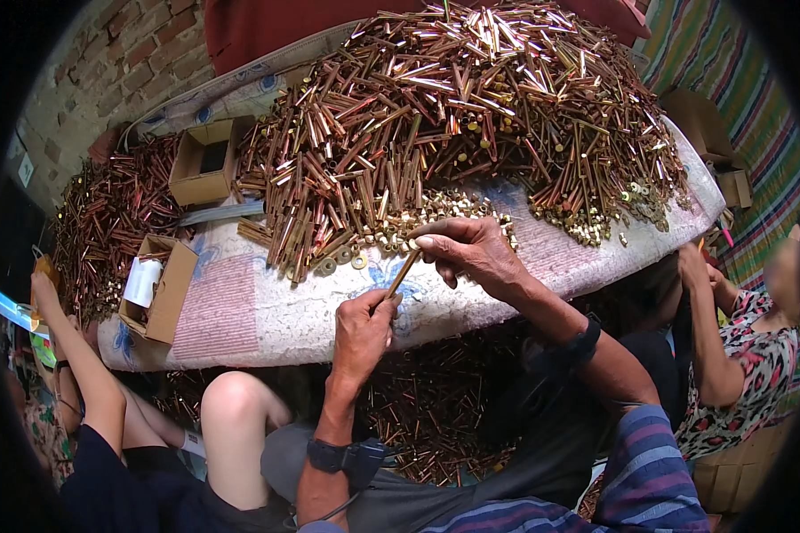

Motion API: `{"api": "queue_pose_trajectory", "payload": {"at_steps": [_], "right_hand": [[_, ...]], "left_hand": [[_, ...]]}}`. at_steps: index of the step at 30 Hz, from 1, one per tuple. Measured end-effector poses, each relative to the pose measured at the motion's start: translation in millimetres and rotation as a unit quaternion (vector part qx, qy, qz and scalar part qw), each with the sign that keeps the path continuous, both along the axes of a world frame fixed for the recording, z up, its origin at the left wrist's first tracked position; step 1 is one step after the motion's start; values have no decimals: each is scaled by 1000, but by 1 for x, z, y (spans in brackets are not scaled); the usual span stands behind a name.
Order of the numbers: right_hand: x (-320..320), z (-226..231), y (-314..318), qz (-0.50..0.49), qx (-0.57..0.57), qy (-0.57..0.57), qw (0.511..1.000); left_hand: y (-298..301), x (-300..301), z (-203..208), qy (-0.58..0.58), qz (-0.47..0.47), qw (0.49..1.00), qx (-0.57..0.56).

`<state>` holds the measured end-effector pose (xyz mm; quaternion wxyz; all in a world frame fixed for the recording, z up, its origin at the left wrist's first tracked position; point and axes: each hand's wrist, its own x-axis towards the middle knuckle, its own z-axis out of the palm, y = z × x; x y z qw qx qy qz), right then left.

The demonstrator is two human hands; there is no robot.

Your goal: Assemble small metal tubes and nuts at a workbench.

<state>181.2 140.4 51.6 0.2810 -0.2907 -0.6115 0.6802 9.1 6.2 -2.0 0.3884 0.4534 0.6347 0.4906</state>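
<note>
My left hand (361, 334) is closed round the lower part of a thin brass-coloured metal tube (406, 270), which slants up to the right above the cloth. At the tube's upper end, the thumb and fingers of my right hand (473, 253) pinch together on a small pale piece (412, 243), mostly hidden by the fingertips. Just behind my right hand lies a loose band of small pale and brass nut-like pieces (400, 233). A few flat washers (358, 262) rest on the cloth left of the tube. A large heap of similar metal tubes (471, 80) rises beyond.
The table is covered with a patterned cloth (213, 311). Two cardboard boxes stand at left, one open (206, 164) and one holding a white roll (142, 282). More tubes (427, 400) lie below the table edge. People sit at left (98, 400) and right (729, 355).
</note>
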Motion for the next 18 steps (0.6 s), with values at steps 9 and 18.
{"api": "queue_pose_trajectory", "payload": {"at_steps": [9,18], "right_hand": [[-8,-6,-8,55,48,-34,997],[-15,6,37,-6,206,-154,966]], "left_hand": [[1,0,1,-66,-9,998,3],[-3,-4,10,-130,20,991,6]]}}
